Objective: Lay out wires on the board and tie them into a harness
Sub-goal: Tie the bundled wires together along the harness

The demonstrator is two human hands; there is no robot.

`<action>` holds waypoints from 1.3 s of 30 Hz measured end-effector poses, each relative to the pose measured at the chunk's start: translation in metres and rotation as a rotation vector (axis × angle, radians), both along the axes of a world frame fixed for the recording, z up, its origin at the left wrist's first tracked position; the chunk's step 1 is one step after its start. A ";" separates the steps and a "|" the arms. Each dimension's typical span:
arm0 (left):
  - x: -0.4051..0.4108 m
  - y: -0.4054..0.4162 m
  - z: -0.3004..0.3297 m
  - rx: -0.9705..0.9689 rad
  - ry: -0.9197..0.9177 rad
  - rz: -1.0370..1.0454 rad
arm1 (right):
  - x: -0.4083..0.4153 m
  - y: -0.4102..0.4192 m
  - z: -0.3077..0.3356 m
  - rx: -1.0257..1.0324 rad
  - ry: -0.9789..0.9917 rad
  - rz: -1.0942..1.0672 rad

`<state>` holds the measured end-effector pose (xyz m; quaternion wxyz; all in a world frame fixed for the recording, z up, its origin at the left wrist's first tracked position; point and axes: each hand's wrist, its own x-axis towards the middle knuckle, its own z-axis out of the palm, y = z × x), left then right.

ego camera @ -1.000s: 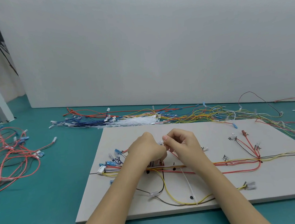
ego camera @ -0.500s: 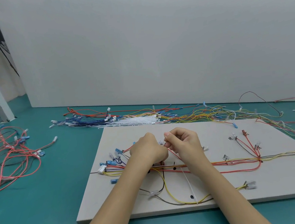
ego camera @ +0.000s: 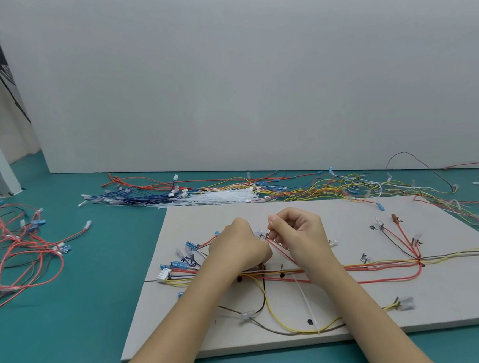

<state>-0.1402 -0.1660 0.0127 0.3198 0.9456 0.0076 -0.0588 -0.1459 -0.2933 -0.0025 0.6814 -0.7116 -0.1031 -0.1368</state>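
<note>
Board point(ego camera: 335, 214) pale grey; table point(ego camera: 72, 323) teal; harness wires point(ego camera: 382, 264) red, yellow, black; cable ties point(ego camera: 222, 196) white

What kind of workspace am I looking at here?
Probably a wire-harness assembly bench: a marked layout board on a teal table, loose wires to the left, white cable ties behind the board.

My left hand point(ego camera: 239, 248) hides whatever its curled fingers hold. The small clear connector point(ego camera: 260, 233) beside my right hand point(ego camera: 298, 234) is blurred. The red wire pile point(ego camera: 15, 256) runs off the left edge.
</note>
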 end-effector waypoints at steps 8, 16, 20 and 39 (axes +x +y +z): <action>0.003 0.015 -0.009 -0.171 -0.001 -0.045 | 0.001 -0.008 0.003 -0.067 -0.001 0.017; 0.040 0.071 0.016 -0.364 -0.326 -0.041 | 0.005 -0.011 0.001 -0.072 0.024 -0.002; 0.087 0.127 -0.002 -0.148 -0.519 0.239 | 0.008 -0.012 -0.002 -0.162 0.018 -0.035; 0.108 0.187 -0.056 0.626 -0.208 0.040 | 0.011 -0.012 -0.016 -0.414 0.040 -0.021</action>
